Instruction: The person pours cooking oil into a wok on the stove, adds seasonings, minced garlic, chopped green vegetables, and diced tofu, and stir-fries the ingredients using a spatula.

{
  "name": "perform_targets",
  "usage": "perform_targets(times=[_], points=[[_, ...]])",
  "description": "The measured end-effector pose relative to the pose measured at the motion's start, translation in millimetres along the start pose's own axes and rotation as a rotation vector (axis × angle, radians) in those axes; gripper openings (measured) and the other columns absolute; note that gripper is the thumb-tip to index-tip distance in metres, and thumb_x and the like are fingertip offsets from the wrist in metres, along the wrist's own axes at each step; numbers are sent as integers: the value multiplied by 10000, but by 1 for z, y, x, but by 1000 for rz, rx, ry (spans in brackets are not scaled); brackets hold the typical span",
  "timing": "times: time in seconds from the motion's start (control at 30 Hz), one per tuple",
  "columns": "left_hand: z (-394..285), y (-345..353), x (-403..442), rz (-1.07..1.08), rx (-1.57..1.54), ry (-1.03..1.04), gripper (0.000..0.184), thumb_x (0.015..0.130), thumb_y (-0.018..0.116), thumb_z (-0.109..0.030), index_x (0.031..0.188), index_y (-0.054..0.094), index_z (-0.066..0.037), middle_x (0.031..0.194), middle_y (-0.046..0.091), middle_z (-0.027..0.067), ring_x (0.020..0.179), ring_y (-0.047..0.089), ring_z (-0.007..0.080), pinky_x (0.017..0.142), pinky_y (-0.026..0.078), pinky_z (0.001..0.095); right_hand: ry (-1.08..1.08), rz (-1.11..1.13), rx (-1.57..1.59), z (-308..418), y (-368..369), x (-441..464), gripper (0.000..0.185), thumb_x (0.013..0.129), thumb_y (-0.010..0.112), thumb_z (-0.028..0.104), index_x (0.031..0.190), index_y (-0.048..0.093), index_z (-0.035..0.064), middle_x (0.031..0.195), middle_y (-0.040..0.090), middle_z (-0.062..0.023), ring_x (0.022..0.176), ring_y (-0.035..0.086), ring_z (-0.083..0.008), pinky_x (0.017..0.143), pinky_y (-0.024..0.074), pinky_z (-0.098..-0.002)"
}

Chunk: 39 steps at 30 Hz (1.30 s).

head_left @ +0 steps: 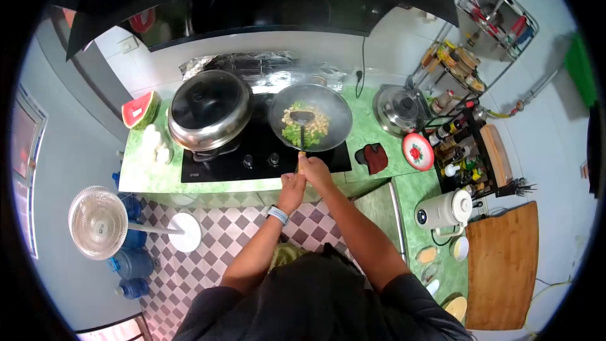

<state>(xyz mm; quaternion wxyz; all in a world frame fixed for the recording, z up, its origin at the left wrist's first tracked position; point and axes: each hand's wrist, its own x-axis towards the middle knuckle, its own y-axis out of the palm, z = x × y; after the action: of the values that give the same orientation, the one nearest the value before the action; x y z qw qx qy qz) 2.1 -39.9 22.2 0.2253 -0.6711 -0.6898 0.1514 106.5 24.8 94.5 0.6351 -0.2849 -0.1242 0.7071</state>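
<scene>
1 wok (342,123), dk grey, on R half of blk hob (221,168); contents: chopped green veg (290,134) & pale brown pcs (320,121). 1 spatula (302,115), blk head amid the food, wooden hdl twd person. R grip (315,172): clasped on spatula hdl. L grip (293,188), watch on wrist: touching R grip, slightly lower; can't tell what it grasps. 1 lg lidded pot (211,110), L of wok. 1 watermelon pc (141,111), far L of green desk (140,173).
</scene>
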Motion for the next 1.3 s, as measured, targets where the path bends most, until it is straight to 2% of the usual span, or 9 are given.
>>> perform_targets(times=[0.03, 0.2, 0.3, 0.4, 0.43, 0.53, 0.7, 0.9, 1.3], points=[[1, 1, -3, -46, 185, 251, 290, 1036, 375, -213, 989, 585, -19, 975, 581, 128, 953, 473, 359, 922, 351, 450, -11, -43, -51, 0, 9, 4, 527, 903, 567, 492, 752, 612, -11, 703, 629, -178, 668, 631, -359, 628, 473, -459], [-8, -4, -5, -166, 298, 439, 142, 984, 477, -117, 1041, 575, -33, 973, 565, 118, 917, 452, 342, 869, 382, 439, -130, -164, -103, -15, 25, 22, 471, 868, 629, 453, 755, 644, -4, 651, 636, -185, 669, 656, -368, 623, 477, -480], [-35, -19, -12, -104, -138, 101, 166, 980, 534, -174, 1071, 538, -35, 969, 547, 117, 969, 455, 328, 894, 381, 428, -130, -203, -128, -21, -12, 31, 463, 923, 569, 448, 784, 654, 14, 686, 637, -198, 709, 652, -383, 636, 482, -478], [-50, -27, -10, -105, -709, -516, 399, 937, 644, -361, 1084, 454, -42, 896, 559, 59, 700, 512, 160, 553, 462, 308, -289, -195, -378, -5, -86, 16, 484, 952, 519, 458, 860, 640, -2, 825, 644, -261, 841, 617, -456, 723, 477, -531], [-42, -17, -6, -144, -787, -550, 395, 934, 637, -381, 1060, 465, -48, 843, 559, 30, 577, 471, 105, 424, 388, 254, -358, -196, -419, -3, -107, 15, 401, 916, 595, 396, 854, 632, 2, 826, 648, -252, 839, 619, -451, 724, 477, -531], [-47, -32, 8, 96, -855, -806, 347, 968, 592, -375, 1093, 501, -64, 832, 529, 10, 602, 473, 82, 466, 386, 241, -457, -143, -592, 1, -161, 20, 289, 839, 685, 244, 936, 578, -7, 827, 667, -235, 823, 646, -440, 735, 515, -506], [-37, -18, 10, 48, -844, -806, 266, 999, 543, -317, 1042, 547, -55, 723, 501, -23, 491, 401, 56, 375, 265, 206, -533, -29, -896, 21, -218, 32, 261, 845, 661, 216, 958, 564, 1, 859, 676, -222, 790, 670, -411, 697, 536, -501], [-40, 5, 8, -49, -639, -763, 290, 1008, 517, -333, 1025, 564, -48, 747, 519, 0, 498, 426, 61, 380, 304, 217, -807, 89, -1192, -3, -207, 78, 170, 875, 611, 210, 869, 708, 71, 819, 681, -141, 742, 691, -315, 640, 562, -426], [-39, 30, 4, -183, -395, -672, 373, 994, 535, -366, 986, 627, -5, 704, 583, 34, 550, 510, 110, 502, 413, 278, -798, -59, -992, 12, -241, 209, 363, 919, 631, 348, 818, 686, 3, 690, 641, -172, 623, 664, -331, 533, 524, -435]])
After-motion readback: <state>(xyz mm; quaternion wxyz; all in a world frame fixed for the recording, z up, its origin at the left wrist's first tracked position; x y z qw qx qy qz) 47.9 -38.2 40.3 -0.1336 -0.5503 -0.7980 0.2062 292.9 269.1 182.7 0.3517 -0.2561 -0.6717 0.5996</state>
